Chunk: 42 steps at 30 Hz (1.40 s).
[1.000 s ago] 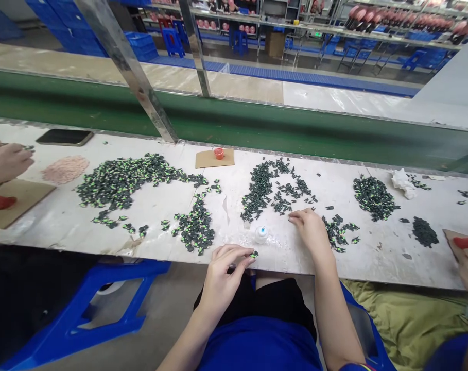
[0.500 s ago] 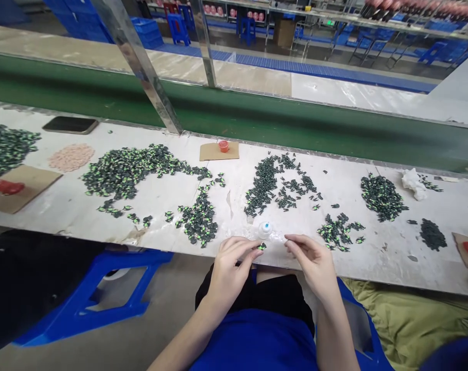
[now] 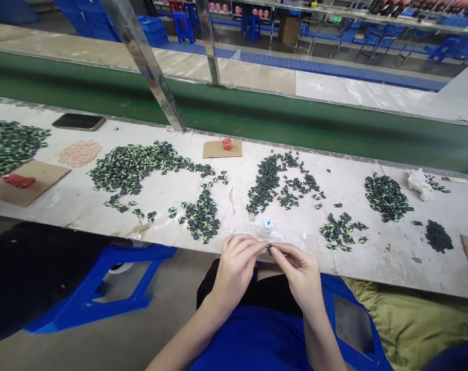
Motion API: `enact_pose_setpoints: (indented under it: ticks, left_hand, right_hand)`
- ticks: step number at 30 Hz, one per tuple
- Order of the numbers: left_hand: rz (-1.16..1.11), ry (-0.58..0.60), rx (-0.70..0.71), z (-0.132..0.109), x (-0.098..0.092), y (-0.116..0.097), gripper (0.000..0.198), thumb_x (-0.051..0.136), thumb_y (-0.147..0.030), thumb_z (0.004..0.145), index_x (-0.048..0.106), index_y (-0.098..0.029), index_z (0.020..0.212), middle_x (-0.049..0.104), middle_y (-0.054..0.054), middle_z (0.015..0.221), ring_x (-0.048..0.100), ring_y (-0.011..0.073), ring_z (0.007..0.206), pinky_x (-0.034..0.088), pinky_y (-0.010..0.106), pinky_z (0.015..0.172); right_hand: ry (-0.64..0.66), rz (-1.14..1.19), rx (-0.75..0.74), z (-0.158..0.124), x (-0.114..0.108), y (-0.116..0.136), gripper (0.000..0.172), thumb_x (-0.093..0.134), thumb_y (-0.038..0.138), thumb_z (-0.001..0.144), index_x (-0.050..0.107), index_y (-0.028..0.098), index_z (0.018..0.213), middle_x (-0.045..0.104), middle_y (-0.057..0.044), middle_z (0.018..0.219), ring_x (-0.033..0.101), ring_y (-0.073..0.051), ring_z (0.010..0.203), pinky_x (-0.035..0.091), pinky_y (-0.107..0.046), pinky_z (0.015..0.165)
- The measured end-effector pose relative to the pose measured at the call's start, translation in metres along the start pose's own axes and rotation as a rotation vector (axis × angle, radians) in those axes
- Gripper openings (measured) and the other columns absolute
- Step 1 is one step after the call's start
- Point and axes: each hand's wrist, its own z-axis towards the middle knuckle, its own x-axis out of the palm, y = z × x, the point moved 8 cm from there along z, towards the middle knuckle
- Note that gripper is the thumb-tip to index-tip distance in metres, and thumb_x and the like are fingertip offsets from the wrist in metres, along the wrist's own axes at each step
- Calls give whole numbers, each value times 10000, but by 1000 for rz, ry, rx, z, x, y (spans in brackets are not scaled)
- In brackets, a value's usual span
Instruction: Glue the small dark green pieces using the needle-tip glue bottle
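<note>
Between the fingertips of both hands is a small dark-and-green piece (image 3: pixel 268 248), mostly covered by the fingers. My left hand (image 3: pixel 237 263) pinches it from the left, and my right hand (image 3: pixel 297 265) closes on it from the right. Just beyond the fingers stands a small white bottle (image 3: pixel 266 227) with a blue tip. A heap of small dark parts (image 3: pixel 264 183) lies behind the bottle. To the right of my right hand is a loose group of dark-and-green pieces (image 3: pixel 340 232); a denser pile of them (image 3: pixel 201 216) lies to the left.
A red-capped pot (image 3: pixel 226 144) sits on cardboard at the back. Farther left are a large green-black pile (image 3: pixel 129 167), pale pink pieces (image 3: pixel 79 153) and a phone (image 3: pixel 78 121). A metal post (image 3: pixel 156 77) rises at the table's back edge. Blue stools (image 3: pixel 114 283) flank me.
My right hand has moved left, and its fingertips now meet the piece in my left hand. The view has shifted slightly.
</note>
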Motion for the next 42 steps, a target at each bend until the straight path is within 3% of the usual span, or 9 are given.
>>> enact_pose_setpoints:
  ticks: [10,18,22,25,31,37,42]
  left_hand:
    - [-23,22,40,3,-1,-3,220,525,-101,902,687,-226,987,732,20,800,623,178,798,457,335,754]
    - [-204,-3,-35,5,-1,3,223,543,-74,873,711,-204,938,725,45,773,612,185,762,527,305,680]
    - [-273,39,-95,6,2,5,190,570,-101,865,728,-197,909,726,50,768,619,187,772,537,303,690]
    - [-297,78,-174,5,7,8,166,599,-137,849,738,-196,918,734,57,790,636,194,805,540,305,706]
    - [-330,112,-267,2,11,13,149,612,-164,830,748,-183,889,746,64,801,651,197,816,535,304,712]
    - [-319,130,-238,2,10,12,134,646,-149,800,751,-203,863,741,45,767,652,191,783,518,308,713]
    - [-276,99,-198,2,7,11,97,662,-151,786,742,-194,821,736,49,745,649,197,768,519,318,697]
  right_hand:
    - [-16,30,-15,-1,-2,-4,82,711,266,757,771,230,799,747,-26,781,709,-185,731,615,-308,681]
    - [-67,-66,-257,-5,0,-1,69,688,208,788,750,218,757,718,-44,764,677,-172,722,573,-283,651]
    - [-86,-5,-203,-2,-4,-13,146,708,230,770,728,208,913,712,-32,742,665,-152,651,574,-274,607]
    - [-64,11,-176,1,-6,-17,284,730,223,744,682,205,1024,715,-18,740,657,-132,620,580,-262,610]
    - [-21,-111,-289,0,-7,-6,277,698,178,764,634,214,1031,709,-7,746,665,-120,634,580,-243,642]
    - [98,-207,-330,1,-1,4,345,675,172,765,589,213,1097,700,-1,737,667,-130,641,582,-256,643]
    - [119,-204,-285,5,1,-5,273,686,174,727,592,212,980,698,5,691,666,-129,608,577,-242,613]
